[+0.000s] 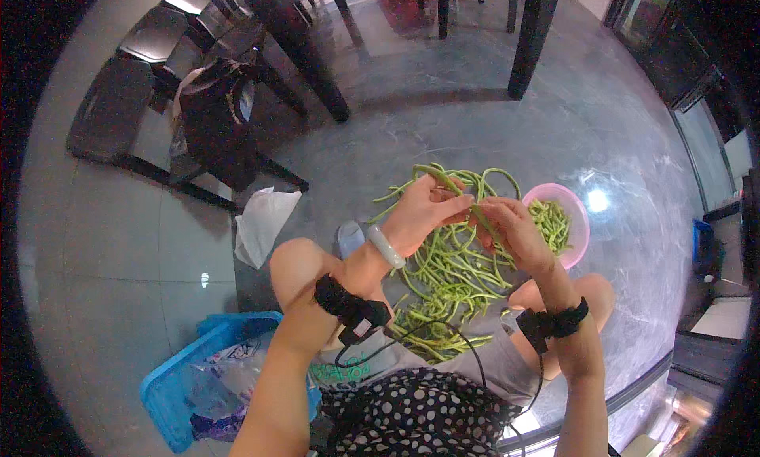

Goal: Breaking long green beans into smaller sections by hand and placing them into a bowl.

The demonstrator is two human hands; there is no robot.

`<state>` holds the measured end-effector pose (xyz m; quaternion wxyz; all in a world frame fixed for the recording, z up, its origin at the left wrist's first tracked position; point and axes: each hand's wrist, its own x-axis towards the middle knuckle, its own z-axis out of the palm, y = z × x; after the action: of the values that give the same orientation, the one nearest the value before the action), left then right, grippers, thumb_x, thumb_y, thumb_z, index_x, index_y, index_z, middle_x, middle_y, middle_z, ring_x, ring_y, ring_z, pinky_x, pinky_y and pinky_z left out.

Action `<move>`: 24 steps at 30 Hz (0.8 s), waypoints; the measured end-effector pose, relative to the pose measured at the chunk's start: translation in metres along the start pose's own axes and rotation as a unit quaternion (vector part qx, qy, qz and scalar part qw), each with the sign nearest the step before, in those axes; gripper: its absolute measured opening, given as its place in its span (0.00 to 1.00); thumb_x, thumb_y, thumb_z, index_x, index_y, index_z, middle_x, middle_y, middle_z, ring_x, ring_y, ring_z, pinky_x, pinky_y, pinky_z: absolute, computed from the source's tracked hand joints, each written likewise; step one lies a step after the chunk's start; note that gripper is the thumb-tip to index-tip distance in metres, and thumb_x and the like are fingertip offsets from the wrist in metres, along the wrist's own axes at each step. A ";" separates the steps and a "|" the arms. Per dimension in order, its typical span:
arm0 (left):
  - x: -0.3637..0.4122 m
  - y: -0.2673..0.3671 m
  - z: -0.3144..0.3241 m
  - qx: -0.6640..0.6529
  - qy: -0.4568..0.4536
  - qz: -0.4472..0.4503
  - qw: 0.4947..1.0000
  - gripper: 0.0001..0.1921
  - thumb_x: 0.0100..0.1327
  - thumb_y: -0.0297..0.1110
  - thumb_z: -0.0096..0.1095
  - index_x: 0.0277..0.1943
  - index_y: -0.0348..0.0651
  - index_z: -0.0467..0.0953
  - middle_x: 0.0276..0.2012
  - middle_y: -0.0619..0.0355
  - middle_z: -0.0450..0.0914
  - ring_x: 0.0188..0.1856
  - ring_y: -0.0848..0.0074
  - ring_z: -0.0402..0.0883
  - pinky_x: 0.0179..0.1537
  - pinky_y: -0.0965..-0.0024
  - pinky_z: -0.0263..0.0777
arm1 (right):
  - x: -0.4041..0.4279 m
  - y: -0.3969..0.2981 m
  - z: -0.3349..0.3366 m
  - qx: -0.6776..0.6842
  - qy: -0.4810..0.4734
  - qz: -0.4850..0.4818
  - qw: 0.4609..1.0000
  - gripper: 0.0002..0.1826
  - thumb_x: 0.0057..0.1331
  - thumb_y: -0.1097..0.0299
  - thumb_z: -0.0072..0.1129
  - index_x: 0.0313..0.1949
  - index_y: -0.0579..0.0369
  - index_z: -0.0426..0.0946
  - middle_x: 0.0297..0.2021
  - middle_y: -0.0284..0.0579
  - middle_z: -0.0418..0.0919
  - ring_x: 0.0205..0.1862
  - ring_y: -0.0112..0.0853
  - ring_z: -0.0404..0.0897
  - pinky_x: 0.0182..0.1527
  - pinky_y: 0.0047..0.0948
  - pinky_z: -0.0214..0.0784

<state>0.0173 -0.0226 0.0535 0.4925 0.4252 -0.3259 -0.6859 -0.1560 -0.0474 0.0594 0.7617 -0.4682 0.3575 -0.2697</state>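
My left hand (428,203), with a pale bangle (386,247) at the wrist, grips a long green bean (440,177) whose end curves up over its fingers. My right hand (507,227) pinches the lower part of the same bean, close to the left fingertips. Beneath both hands, many long green beans (457,261) lie in a loose heap on the floor; shorter pieces and thin scraps (451,302) sit nearer my body. Just right of my right hand stands a round pink plastic bowl (580,219) holding short bean pieces (549,225). Black straps with small devices circle both wrists.
A blue plastic tub (172,371) with plastic bags is at lower left. White paper (265,225) lies on the floor beside a dark chair (214,124). Dark table legs (531,41) stand ahead. A thin black cable (427,325) loops across my lap.
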 end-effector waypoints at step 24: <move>-0.010 0.002 0.027 0.103 0.057 0.069 0.991 0.10 0.55 0.27 0.60 0.37 0.36 0.68 0.31 0.59 0.75 0.30 0.77 0.77 0.32 0.76 0.73 | 0.032 0.016 -0.035 0.083 0.242 -0.047 0.965 0.08 0.59 0.68 0.42 0.26 0.54 0.69 0.18 0.35 0.69 0.17 0.23 0.65 0.19 0.21 0.58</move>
<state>-0.0044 -0.0134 0.0692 0.5096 0.4887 -0.3950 -0.5878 -0.1640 -0.0825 0.0250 0.6747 -0.3407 0.4853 -0.4395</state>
